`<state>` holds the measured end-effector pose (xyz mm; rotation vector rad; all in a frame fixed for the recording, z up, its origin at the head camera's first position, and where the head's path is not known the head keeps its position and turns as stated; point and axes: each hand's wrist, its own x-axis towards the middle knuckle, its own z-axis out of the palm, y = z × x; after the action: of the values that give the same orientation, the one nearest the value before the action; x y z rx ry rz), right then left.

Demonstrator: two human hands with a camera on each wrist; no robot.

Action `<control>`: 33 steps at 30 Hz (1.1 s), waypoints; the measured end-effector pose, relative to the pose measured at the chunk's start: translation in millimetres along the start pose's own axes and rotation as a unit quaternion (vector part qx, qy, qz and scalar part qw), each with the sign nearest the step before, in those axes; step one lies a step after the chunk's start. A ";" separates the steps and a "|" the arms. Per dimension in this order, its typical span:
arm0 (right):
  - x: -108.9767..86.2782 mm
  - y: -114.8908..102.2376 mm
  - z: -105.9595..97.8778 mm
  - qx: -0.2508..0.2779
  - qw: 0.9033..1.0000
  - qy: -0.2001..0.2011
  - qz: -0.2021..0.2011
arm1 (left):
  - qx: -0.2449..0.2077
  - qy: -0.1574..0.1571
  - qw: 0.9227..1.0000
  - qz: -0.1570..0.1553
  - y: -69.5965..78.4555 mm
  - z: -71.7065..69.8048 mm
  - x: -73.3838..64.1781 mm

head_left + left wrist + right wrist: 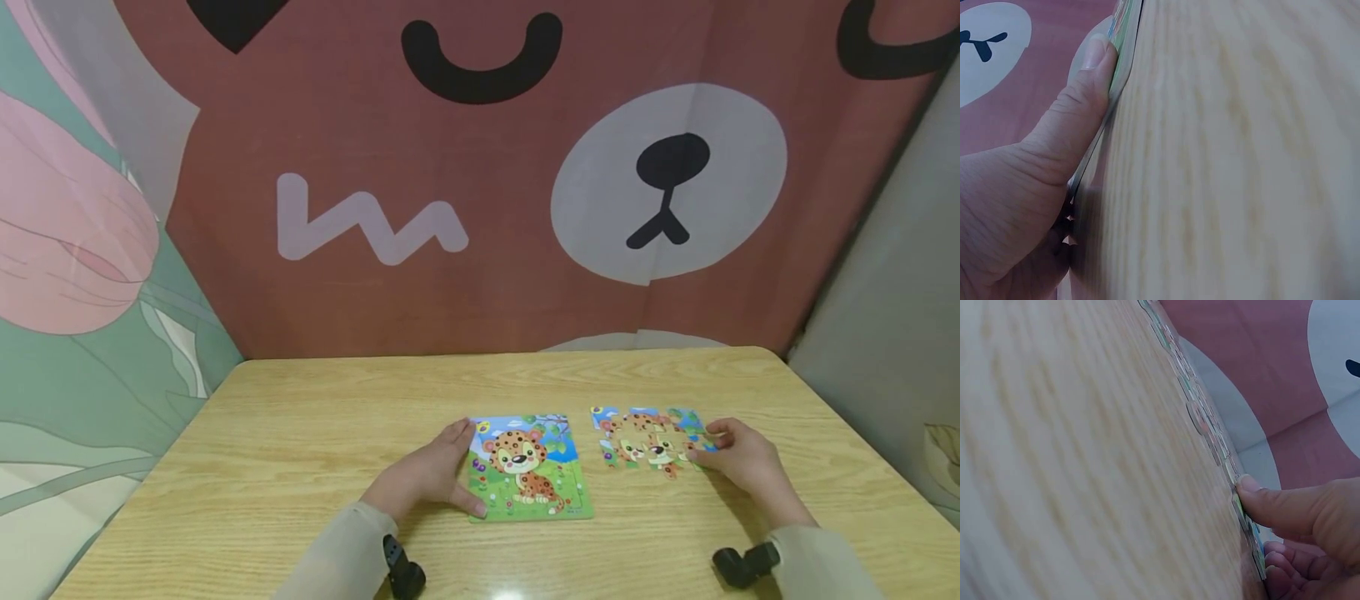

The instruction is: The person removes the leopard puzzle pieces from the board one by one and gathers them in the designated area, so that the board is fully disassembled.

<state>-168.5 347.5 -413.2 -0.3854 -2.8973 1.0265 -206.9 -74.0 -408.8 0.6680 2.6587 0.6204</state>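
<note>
A square jigsaw puzzle board point(530, 467) with a leopard cub picture lies on the table. My left hand point(435, 475) grips it along its left side, thumb at the near corner and fingers toward the far one. The left thumb point(1088, 81) lies against the board's edge in the left wrist view. To the right is a group of loose puzzle pieces point(637, 439) with similar leopard parts on them. My right hand point(746, 458) pinches a piece at the group's right end. Its thumb point(1279, 503) and curled fingertips sit at the pieces' edge in the right wrist view.
The wooden table point(300, 442) reaches back to a cloth backdrop point(510, 283) printed with a brown bear face. A flower-patterned panel point(82, 250) stands at the left and a grey one point(892, 292) at the right.
</note>
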 end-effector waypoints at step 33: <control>-24.4 -59.8 -9.9 0.102 0.994 0.031 -0.028 | 0.001 0.000 1.000 0.003 -1.9 1.5 1.8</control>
<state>-156.7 302.7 -367.2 -0.3167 -2.6980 1.2631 -208.5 -74.1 -411.3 0.6758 2.6579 0.6188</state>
